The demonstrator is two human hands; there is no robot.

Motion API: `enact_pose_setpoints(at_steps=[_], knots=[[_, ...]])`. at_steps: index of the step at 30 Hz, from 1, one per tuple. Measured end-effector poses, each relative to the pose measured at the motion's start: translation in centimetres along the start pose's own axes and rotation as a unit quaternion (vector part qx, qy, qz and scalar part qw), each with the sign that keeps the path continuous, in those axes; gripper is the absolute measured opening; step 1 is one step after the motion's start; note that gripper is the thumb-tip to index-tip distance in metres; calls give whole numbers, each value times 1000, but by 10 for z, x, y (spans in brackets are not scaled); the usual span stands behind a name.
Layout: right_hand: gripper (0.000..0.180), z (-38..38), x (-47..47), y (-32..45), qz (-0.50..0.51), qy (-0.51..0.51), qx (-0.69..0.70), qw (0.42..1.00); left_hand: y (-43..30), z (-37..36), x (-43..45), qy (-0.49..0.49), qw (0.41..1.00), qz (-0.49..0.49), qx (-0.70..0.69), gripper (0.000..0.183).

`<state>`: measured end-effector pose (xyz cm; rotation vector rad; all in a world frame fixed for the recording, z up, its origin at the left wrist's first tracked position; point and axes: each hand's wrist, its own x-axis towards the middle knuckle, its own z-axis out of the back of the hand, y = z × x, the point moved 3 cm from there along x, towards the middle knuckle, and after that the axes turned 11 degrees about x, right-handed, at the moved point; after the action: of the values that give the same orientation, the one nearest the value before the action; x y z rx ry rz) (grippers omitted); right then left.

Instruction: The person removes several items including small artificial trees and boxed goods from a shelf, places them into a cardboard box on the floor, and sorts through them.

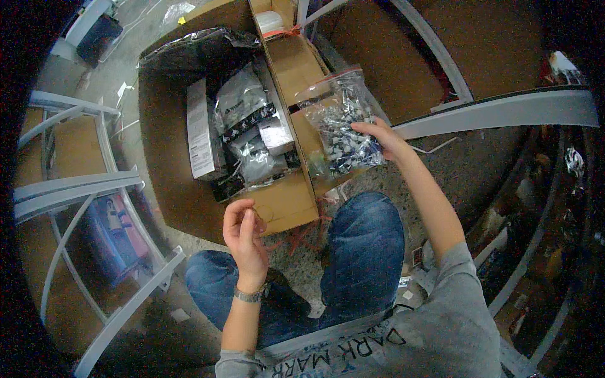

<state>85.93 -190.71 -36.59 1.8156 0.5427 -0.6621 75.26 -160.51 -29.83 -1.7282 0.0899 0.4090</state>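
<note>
My right hand [385, 137] lies on the right edge of a clear zip bag [347, 118] full of small metal and plastic parts; whether its fingers grip the bag is hard to tell. The bag rests over a cardboard flap [298, 64] at the right side of an open cardboard box [165, 189]. My left hand [246, 224], with bent fingers, is raised in front of the box's near edge; I cannot tell whether it holds something small. Inside the box are a white carton [201, 132], a plastic-wrapped pack [243, 97], a small white box [275, 136] and a clear plastic bag [262, 163].
Metal frames stand at the left [75, 186] and right [501, 111] around cardboard surfaces. A roll of clear material [269, 21] sits at the top beside a red strip [283, 32]. Shelves with mixed items line the right. Paper scraps [180, 315] lie on the floor.
</note>
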Motion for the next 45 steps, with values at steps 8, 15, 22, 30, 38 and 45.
enact_pose_setpoints(at_steps=[8,15,22,30,38,45], knots=[[59,5,14,-21,-23,66,-56,996,11,9,2,-3,1000,13,14,16],[80,28,38,-45,178,-6,-292,940,7,1,4,26,999,12,15,16],[65,-5,-2,-28,412,-135,-492,755,4,6,5,33,999,3,-4,16],[61,-40,-3,-49,364,-12,-743,562,2,17,6,35,999,17,15,17],[55,-52,-18,-37,330,-23,-753,569,-2,24,8,85,995,37,22,17],[40,-160,-110,39,573,-88,-447,681,-4,43,16,104,989,106,2,21]])
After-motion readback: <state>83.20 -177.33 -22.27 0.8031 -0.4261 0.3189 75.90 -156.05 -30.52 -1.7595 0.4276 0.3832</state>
